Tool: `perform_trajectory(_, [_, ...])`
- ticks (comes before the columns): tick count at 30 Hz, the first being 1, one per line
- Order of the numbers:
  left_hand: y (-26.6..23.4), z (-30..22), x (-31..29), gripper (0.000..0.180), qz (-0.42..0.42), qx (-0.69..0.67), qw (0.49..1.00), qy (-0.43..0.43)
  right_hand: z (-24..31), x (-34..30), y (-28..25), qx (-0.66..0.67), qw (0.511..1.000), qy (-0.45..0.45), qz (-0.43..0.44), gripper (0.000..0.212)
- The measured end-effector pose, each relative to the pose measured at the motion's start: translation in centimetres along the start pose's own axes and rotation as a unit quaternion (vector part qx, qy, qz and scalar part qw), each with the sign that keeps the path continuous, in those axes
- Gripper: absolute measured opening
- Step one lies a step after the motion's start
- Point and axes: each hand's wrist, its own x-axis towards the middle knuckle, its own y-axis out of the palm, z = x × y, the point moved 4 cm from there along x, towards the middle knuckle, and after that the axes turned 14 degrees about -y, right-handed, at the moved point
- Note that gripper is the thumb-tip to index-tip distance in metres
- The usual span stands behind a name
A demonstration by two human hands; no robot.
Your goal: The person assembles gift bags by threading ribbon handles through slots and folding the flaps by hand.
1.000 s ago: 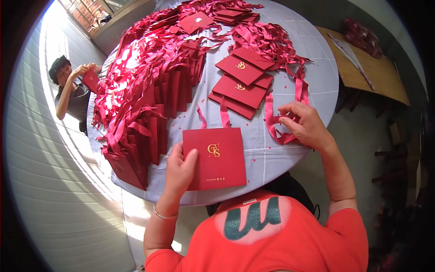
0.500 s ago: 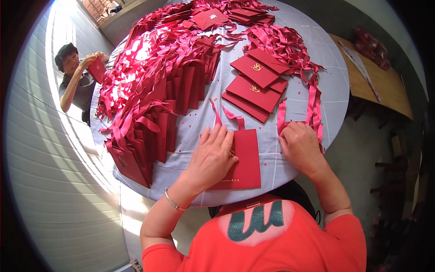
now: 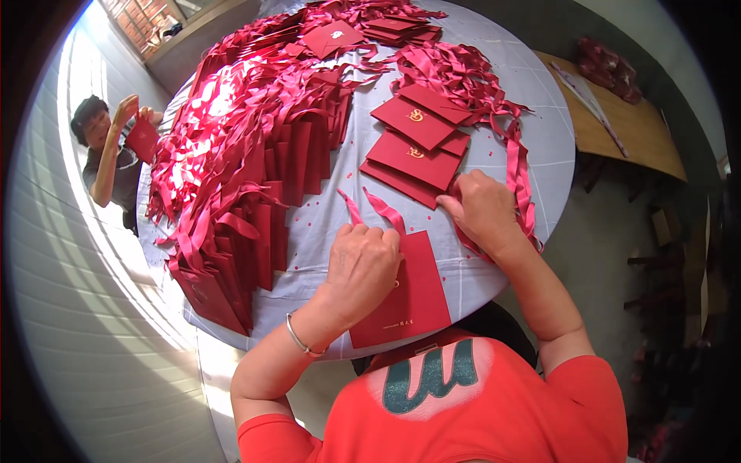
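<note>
A flat red paper bag (image 3: 417, 297) with a pink ribbon handle (image 3: 384, 208) lies at the table's near edge. My left hand (image 3: 361, 266), a bangle on its wrist, is closed over the bag's upper part with fingers curled. My right hand (image 3: 482, 207) is at the near right corner of a stack of red bags (image 3: 413, 162), thumb and fingers drawn together; what they hold is hidden. Beside and under it hang pink ribbons (image 3: 519, 181) from the bags on the right.
A dense row of red bags with tangled ribbons (image 3: 255, 147) fills the left of the round cloth-covered table (image 3: 540, 147). More bags (image 3: 401, 29) are piled at the back. A person (image 3: 116, 154) at the left holds a red bag (image 3: 143, 139). A wooden table (image 3: 617, 131) stands at the right.
My left hand has gone from lying flat on the bag to curled fingers at its top. My right hand has moved from the ribbons at the right toward the stack's corner.
</note>
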Motion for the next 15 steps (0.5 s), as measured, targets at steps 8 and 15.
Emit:
perform_trajectory(8, [0.5,1.8,1.2,0.023,0.079,-0.093,0.992,-0.046,-0.9,-0.3,0.0,0.025,0.997,0.06,0.036,0.033])
perform_trajectory(15, [0.8,3.2,0.9,0.026,0.169,-0.245,0.945,-0.133,-1.9,0.3,0.3,0.105,0.982,0.144,0.061,0.023])
